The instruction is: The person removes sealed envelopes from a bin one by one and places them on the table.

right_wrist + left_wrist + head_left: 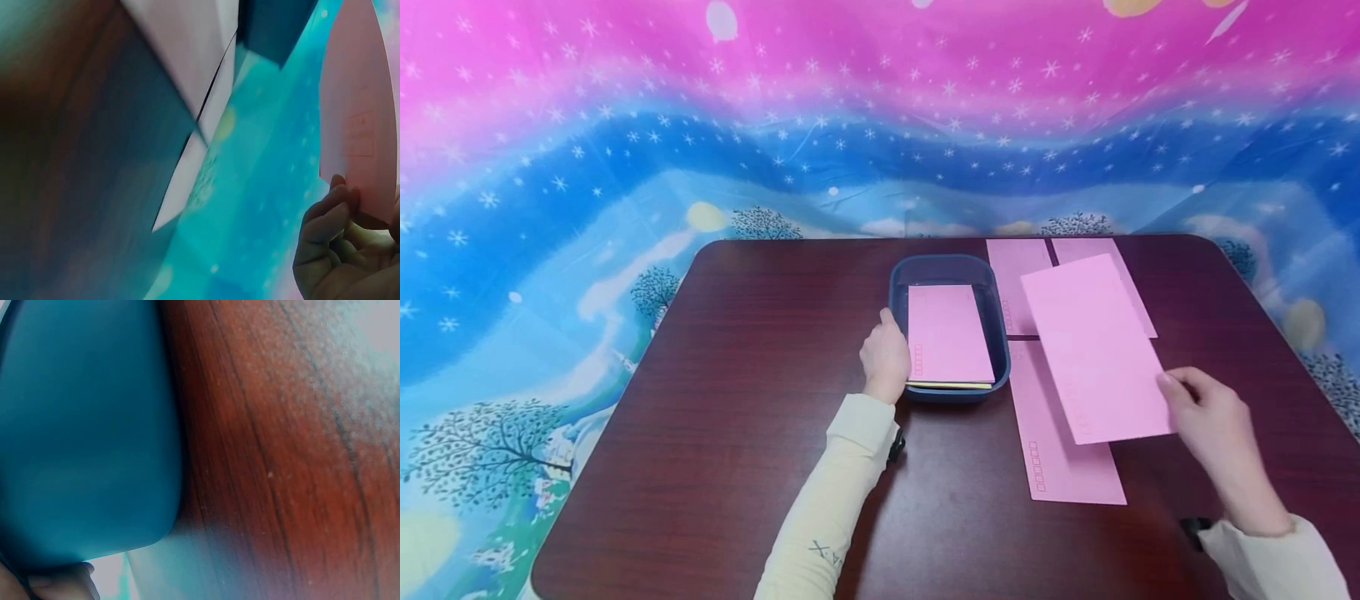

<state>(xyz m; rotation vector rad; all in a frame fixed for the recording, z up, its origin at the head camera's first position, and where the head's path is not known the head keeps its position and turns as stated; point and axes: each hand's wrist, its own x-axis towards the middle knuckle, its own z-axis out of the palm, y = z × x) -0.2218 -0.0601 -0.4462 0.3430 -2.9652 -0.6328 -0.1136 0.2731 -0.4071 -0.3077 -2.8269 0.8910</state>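
While I watched from afar, the right hand (1213, 425) pinched a flat pink paper envelope (1097, 350) above the table (737, 358), long way pointing forward, slightly left; the left hand (886, 357) gripped a smooth, round-cornered blue box (957, 396).

Smooth blue container (87, 431) on a reddish, dark-grained tabletop (281, 462), left hand (62, 586) at the container's lower end.

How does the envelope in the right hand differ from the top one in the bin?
The held envelope is aloft in the right hand's grip; the binned envelope lies inside the blue bin. In the head view, the held envelope sits askew to the bin; the binned envelope roughly lines up with it. Both are pink and rectangular.
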